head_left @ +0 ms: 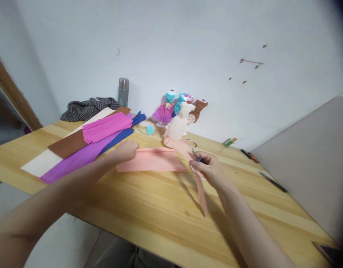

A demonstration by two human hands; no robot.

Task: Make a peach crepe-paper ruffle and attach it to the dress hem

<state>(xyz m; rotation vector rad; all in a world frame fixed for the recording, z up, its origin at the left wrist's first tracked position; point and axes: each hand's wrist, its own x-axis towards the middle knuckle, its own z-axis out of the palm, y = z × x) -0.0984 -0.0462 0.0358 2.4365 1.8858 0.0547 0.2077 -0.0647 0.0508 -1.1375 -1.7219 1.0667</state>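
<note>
1. Across the middle of the counter [160, 212], the sheet [153, 160] lies by your left hand [128, 150]. Its fingers are curled; I cannot tell whether they grip the sheet. If they do not, a brush of your wrist could slide or crease it.
2. Your right hand [207, 168] pinches the strip [201, 191], with the scissors [198, 159] among its fingers. The blades lie so close that a careless squeeze could nick the strip.
3. Beyond, the strip reaches the white dress [177, 125] at its hem. If joined there, a sharp pull could tear it or topple the dress.
</note>
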